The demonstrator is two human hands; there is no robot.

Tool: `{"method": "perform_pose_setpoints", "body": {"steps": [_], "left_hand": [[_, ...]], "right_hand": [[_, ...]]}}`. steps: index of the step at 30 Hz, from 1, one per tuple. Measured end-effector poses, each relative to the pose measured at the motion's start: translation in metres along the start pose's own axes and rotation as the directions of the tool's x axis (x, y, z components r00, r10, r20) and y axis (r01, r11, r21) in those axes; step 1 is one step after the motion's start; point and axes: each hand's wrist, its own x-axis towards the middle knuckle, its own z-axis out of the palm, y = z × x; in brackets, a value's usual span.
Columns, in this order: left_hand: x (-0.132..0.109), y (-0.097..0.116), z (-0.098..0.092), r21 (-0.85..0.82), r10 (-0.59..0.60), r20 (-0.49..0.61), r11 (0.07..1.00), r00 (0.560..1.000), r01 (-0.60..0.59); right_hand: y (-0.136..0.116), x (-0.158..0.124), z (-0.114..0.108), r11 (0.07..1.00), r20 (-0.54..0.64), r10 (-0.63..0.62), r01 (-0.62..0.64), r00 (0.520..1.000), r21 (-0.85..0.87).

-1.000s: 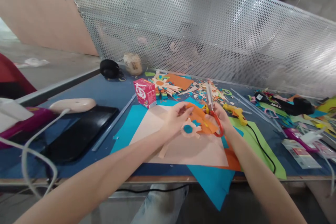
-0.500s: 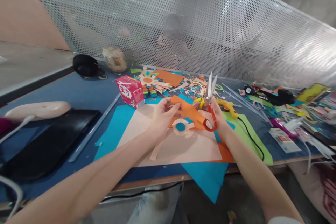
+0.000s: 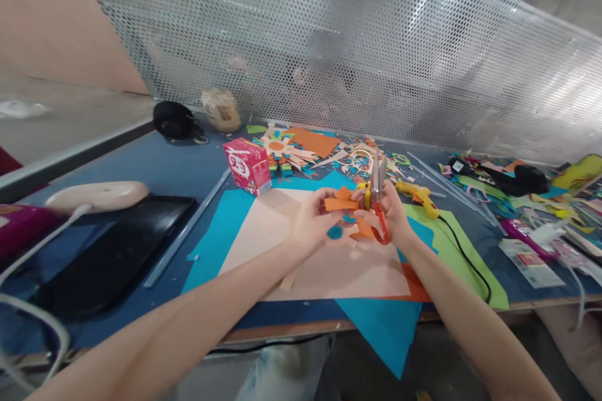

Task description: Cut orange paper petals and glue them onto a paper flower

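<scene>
Scissors [image 3: 377, 187] sit gripped in your right hand [image 3: 396, 214] while your left hand [image 3: 311, 220] pinches orange paper [image 3: 341, 204] over the pale sheet [image 3: 338, 272], inward of the desk's [image 3: 301, 311] front edge, so trimming seems in hand, the next move probably calling for steady paper and careful alignment.

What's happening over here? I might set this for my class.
Someone is busy with coloured paper. Their left hand grips a piece of orange paper, while their right hand holds red-handled scissors, blades pointing away from the body. A pale cut-out with a blue centre shows just below the hands, over a pale sheet. Cut scraps lie farther back.
</scene>
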Motion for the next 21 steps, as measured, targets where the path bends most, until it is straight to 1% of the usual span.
{"method": "perform_pose_setpoints", "body": {"steps": [2,4,6,10,16,18,21], "left_hand": [[-0.002,-0.001,0.001,-0.009,-0.017,0.044,1.0,0.999,0.017],[-0.003,0.0,0.002,-0.012,-0.045,0.05,0.999,0.998,0.046],[-0.004,0.003,0.004,-0.027,-0.072,0.047,0.997,0.996,0.073],[-0.006,0.006,0.005,-0.096,-0.074,0.057,0.992,0.996,0.079],[-0.006,0.011,0.001,-0.112,-0.095,0.142,0.987,0.985,0.111],[-0.004,0.013,0.0,-0.125,-0.098,0.137,0.985,0.986,0.115],[-0.001,0.011,-0.001,-0.129,-0.104,0.084,0.985,0.991,0.114]], "right_hand": [[0.001,0.0,0.002,1.0,-0.054,-0.007,0.005,0.999,-0.021],[0.0,0.0,0.004,0.999,-0.09,-0.011,0.008,0.996,-0.033],[-0.001,-0.001,0.005,0.999,-0.103,-0.008,0.004,0.995,-0.038],[-0.004,-0.001,0.006,0.999,-0.101,-0.006,0.003,0.995,-0.032],[-0.007,0.0,0.004,0.999,-0.072,-0.03,0.028,0.997,-0.028],[-0.006,0.0,0.002,0.999,-0.069,-0.017,0.015,0.998,-0.029],[-0.006,0.001,0.0,1.0,-0.065,-0.012,0.01,0.998,-0.026]]}}
